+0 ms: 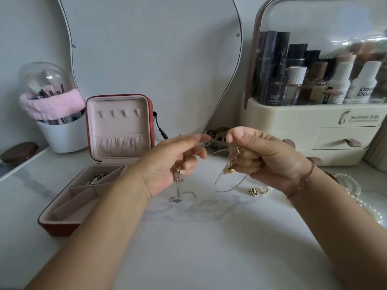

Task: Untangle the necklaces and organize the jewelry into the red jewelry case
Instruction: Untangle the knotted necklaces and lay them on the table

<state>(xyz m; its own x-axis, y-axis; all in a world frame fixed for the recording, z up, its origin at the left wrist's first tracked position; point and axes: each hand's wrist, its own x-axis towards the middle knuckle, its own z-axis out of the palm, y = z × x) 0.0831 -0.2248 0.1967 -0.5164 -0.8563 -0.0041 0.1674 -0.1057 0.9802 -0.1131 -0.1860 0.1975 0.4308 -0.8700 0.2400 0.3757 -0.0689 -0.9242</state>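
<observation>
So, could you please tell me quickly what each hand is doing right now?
Left hand: pinches the tangled necklaces.
Right hand: grips the tangled necklaces too.

Left hand (pixel 173 164) raised, thumb and forefinger pinched together; right hand (pixel 268 160) opposite, level, fingers curled into a fist.
</observation>
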